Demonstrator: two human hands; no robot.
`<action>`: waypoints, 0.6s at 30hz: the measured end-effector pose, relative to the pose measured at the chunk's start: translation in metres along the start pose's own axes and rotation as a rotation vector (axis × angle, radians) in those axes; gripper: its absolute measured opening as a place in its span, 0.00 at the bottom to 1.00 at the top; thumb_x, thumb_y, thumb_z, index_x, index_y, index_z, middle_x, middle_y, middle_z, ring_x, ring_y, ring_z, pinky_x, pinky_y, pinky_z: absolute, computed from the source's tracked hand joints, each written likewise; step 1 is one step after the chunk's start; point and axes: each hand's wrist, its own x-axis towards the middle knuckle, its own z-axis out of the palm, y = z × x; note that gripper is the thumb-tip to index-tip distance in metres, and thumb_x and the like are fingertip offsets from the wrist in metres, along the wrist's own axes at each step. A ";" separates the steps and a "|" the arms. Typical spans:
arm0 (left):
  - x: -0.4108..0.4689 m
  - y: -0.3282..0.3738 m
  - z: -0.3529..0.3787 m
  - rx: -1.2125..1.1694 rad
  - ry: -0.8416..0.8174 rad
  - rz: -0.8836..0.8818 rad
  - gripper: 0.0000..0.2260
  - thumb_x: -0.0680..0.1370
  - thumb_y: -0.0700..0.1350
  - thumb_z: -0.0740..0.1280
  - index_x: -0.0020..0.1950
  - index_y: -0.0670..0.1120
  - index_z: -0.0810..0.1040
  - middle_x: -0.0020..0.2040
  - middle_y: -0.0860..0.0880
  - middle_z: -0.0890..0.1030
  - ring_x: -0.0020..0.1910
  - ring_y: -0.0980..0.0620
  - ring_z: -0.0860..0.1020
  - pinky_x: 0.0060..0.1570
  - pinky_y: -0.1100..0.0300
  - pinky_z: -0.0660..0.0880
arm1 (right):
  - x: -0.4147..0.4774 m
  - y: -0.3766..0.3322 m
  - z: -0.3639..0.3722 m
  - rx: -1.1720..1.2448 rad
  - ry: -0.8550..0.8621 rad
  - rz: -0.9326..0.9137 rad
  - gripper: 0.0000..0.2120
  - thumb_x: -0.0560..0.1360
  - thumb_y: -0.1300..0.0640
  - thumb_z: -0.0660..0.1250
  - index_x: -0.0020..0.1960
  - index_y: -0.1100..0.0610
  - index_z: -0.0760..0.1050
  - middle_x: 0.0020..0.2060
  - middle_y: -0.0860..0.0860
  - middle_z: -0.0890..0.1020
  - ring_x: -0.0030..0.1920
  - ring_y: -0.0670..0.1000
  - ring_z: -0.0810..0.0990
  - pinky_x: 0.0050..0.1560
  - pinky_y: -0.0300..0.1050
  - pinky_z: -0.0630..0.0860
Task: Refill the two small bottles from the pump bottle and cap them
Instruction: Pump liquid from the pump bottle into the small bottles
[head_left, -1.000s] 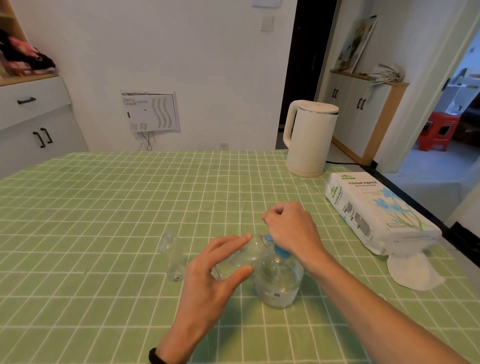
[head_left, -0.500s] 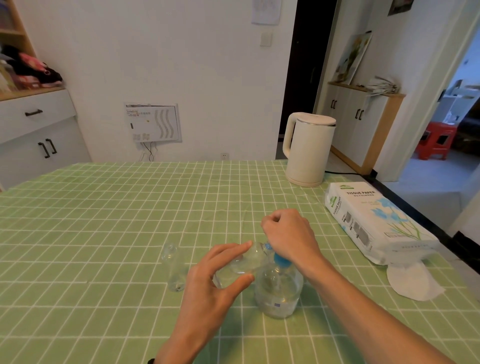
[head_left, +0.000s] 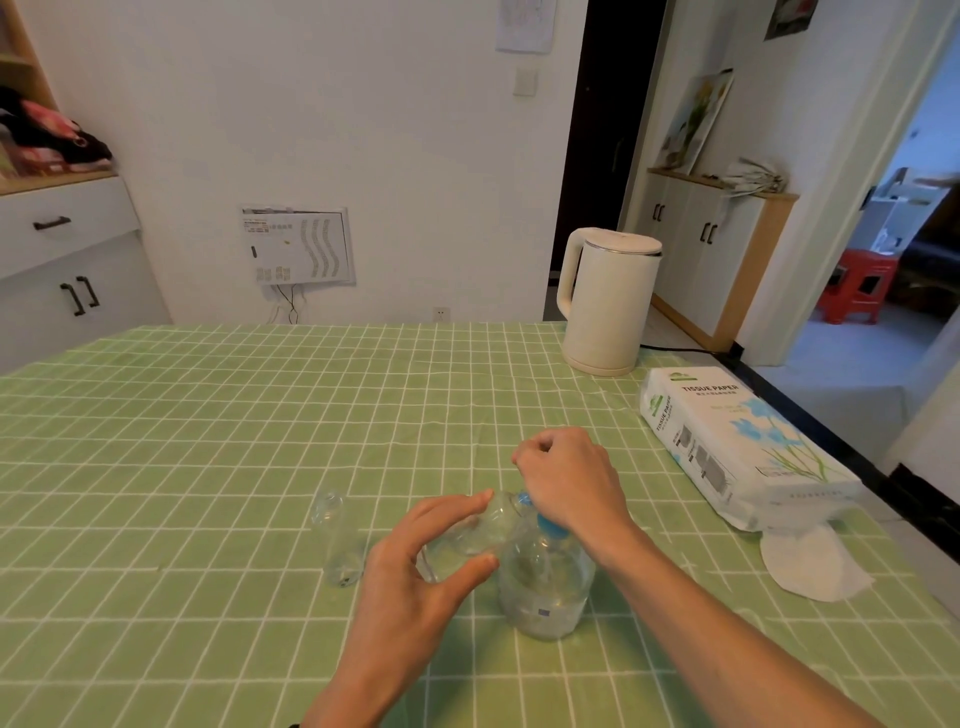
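The bench (head_left: 208, 467), under a green checked cloth, carries the pump bottle (head_left: 545, 592) near its front middle, standing upright with clear liquid low inside. The right hand (head_left: 569, 480) rests closed over the blue pump head, so its grip hides the nozzle. The left hand (head_left: 415, 577) has a small bottle (head_left: 483, 530) pinched between thumb and fingers, tilted with its mouth up against the spout. The second small bottle (head_left: 337, 540) stands uncapped just to the left, apart from both hands. To fill well, the mouth should probably sit squarely under the nozzle, the pump pressed slowly and fully, and the tilt eased upright as the level rises to avoid spills.
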 end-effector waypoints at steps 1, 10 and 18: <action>0.000 0.001 0.000 0.008 0.001 0.002 0.23 0.72 0.39 0.80 0.64 0.57 0.85 0.59 0.60 0.86 0.62 0.56 0.83 0.63 0.71 0.73 | 0.000 0.000 0.000 -0.003 0.001 -0.006 0.19 0.82 0.55 0.64 0.32 0.56 0.72 0.29 0.51 0.78 0.32 0.56 0.73 0.42 0.53 0.77; 0.002 0.008 -0.003 0.045 0.013 0.029 0.24 0.72 0.41 0.81 0.65 0.59 0.84 0.59 0.62 0.85 0.62 0.59 0.83 0.62 0.73 0.73 | 0.000 -0.009 -0.006 0.002 -0.034 -0.019 0.16 0.81 0.55 0.64 0.37 0.60 0.75 0.45 0.55 0.90 0.40 0.58 0.84 0.53 0.58 0.83; 0.001 0.004 0.000 0.018 0.007 0.002 0.24 0.72 0.39 0.80 0.65 0.58 0.84 0.59 0.61 0.85 0.62 0.58 0.83 0.62 0.73 0.73 | -0.005 -0.005 -0.006 0.016 -0.056 0.014 0.16 0.82 0.55 0.63 0.54 0.63 0.86 0.54 0.56 0.90 0.55 0.61 0.88 0.61 0.61 0.83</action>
